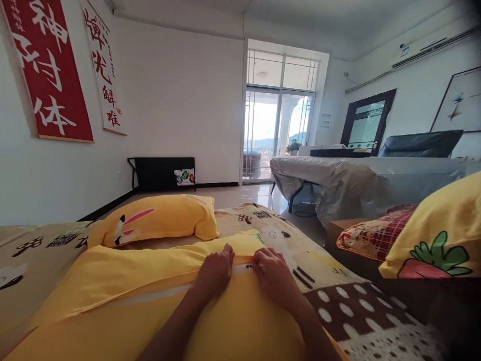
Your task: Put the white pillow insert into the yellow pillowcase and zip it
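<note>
A large yellow fabric cover lies spread on the bed in front of me. My left hand is closed on its folded upper edge. Just to the right, my right hand also grips that edge, thumb and fingers pressed together. Between the two hands the edge is pulled straight, with small dark marks beneath it. A slit along the edge shows something white inside. Beyond it rests a yellow pillow printed with a rabbit.
A patterned beige blanket covers the bed. To the right, a yellow cushion with a carrot print sits beside a red plaid cushion. Farther back stand a plastic-draped table and a black folded frame by the wall.
</note>
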A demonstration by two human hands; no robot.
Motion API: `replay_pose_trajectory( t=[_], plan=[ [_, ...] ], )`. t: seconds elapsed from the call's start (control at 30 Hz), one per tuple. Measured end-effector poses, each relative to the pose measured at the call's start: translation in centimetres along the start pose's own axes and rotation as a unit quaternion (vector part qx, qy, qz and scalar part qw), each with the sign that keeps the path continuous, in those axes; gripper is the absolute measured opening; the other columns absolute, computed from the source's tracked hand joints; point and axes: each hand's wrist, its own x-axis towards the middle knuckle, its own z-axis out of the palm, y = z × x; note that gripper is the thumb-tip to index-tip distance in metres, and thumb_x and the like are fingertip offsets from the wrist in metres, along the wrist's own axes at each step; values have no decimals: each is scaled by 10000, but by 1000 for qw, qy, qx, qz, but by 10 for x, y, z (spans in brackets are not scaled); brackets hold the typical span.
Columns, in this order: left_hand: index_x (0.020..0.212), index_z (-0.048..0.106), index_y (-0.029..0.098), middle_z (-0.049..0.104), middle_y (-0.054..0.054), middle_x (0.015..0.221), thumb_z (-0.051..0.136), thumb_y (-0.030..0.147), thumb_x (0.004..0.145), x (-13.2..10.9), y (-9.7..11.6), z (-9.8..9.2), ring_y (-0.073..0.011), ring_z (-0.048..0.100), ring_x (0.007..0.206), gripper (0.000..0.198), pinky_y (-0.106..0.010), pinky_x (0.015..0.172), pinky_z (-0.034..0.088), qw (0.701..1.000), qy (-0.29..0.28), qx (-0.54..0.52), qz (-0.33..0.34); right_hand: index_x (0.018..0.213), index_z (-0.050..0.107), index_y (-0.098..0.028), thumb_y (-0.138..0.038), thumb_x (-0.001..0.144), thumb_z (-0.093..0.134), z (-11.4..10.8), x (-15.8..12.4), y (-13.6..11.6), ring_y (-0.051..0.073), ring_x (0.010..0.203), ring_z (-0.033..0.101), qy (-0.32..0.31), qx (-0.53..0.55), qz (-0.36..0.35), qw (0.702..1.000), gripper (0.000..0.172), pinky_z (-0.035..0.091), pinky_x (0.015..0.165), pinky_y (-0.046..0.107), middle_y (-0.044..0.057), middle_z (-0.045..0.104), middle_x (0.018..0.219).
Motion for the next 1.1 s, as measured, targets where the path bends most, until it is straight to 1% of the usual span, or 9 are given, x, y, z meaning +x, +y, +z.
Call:
replay_pose_trajectory(
  t=[0.2, 0.33, 0.5, 0.6, 0.73, 0.8, 0.87, 0.97, 1.1],
  plan=[
    [1011, 441, 181, 681, -97, 815, 150, 312, 971, -5, 4, -1, -236, 658, 760, 322, -293, 623, 390, 1000, -7, 0, -7, 728, 570, -203, -151, 821, 455, -11, 0, 10, 211, 947, 552, -15, 1, 20, 1000, 157, 357, 862, 362, 57, 654, 917],
    [1009, 455, 170, 678, -110, 803, 150, 320, 965, -9, 6, -1, -245, 653, 733, 342, -303, 615, 398, 999, -7, 36, 24, 713, 574, -199, -142, 798, 456, -13, 0, 10, 204, 964, 555, -22, 14, 16, 1000, 156, 358, 877, 366, 56, 647, 967],
    [984, 488, 175, 660, -85, 831, 292, 367, 942, -14, 9, -1, -211, 634, 761, 277, -285, 647, 417, 997, 5, 26, 77, 704, 592, -199, -126, 772, 477, -6, 0, 11, 207, 998, 551, -24, 10, -5, 1000, 153, 324, 919, 386, 55, 638, 980],
    [976, 537, 190, 629, -90, 952, 346, 263, 910, -6, 17, -3, -211, 602, 879, 214, -291, 699, 438, 991, 5, 61, 118, 752, 611, -199, -138, 796, 494, -8, -1, 12, 211, 1059, 536, -20, 13, -32, 999, 139, 286, 956, 408, 55, 624, 1061],
    [1025, 603, 191, 609, -131, 1040, 362, 149, 859, 20, 37, -7, -258, 569, 994, 295, -334, 748, 450, 986, -32, 78, 146, 747, 621, -206, -134, 825, 492, -14, -3, 9, 204, 1050, 541, 10, -4, -59, 998, 167, 246, 968, 427, 48, 632, 1062],
    [986, 636, 175, 630, -140, 1016, 400, 165, 845, 33, 44, -8, -269, 586, 970, 276, -350, 765, 446, 987, -53, 52, 143, 726, 623, -204, -114, 809, 491, -13, -3, 7, 204, 1027, 547, 23, -17, -51, 998, 180, 248, 958, 424, 50, 643, 1043],
    [889, 661, 167, 658, -133, 948, 447, 201, 829, 41, 47, -6, -266, 611, 907, 225, -342, 750, 442, 990, -60, 31, 123, 705, 621, -199, -94, 771, 500, -9, -1, 5, 217, 1046, 541, 32, -18, -21, 999, 173, 251, 950, 427, 59, 641, 1082],
    [830, 667, 174, 683, -117, 876, 459, 223, 818, 44, 43, 3, -252, 627, 840, 214, -319, 700, 426, 996, -45, -1, 77, 683, 614, -196, -88, 732, 494, 1, 2, 3, 235, 1106, 519, 33, 7, 29, 999, 168, 249, 950, 437, 64, 625, 1150],
    [820, 658, 178, 694, -77, 833, 414, 218, 840, 41, 33, 16, -199, 610, 767, 248, -282, 647, 390, 997, -23, -63, 50, 679, 611, -198, -132, 729, 486, 14, 6, 3, 227, 1102, 517, 35, 52, 58, 996, 150, 264, 941, 426, 61, 628, 1118]
  ],
)
